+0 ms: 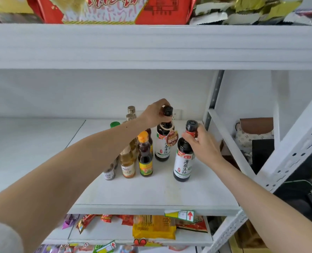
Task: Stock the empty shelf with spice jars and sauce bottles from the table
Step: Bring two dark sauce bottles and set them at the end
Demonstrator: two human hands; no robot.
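While both hands are reaching into the shelf (151,194), the left hand (156,114) fingers (160,104) are curling round the black cap of the rear soy sauce bottle (163,143), and the right hand (203,145) fingers (188,138) are gripping the neck of the front soy sauce bottle (183,161). Both bottles are standing upright on the white shelf board. To their left, an orange-capped bottle (145,156), a pale bottle (127,162) and a small spice jar (109,173) are standing in rows. Snack packets (154,226) are lying on the shelf below.
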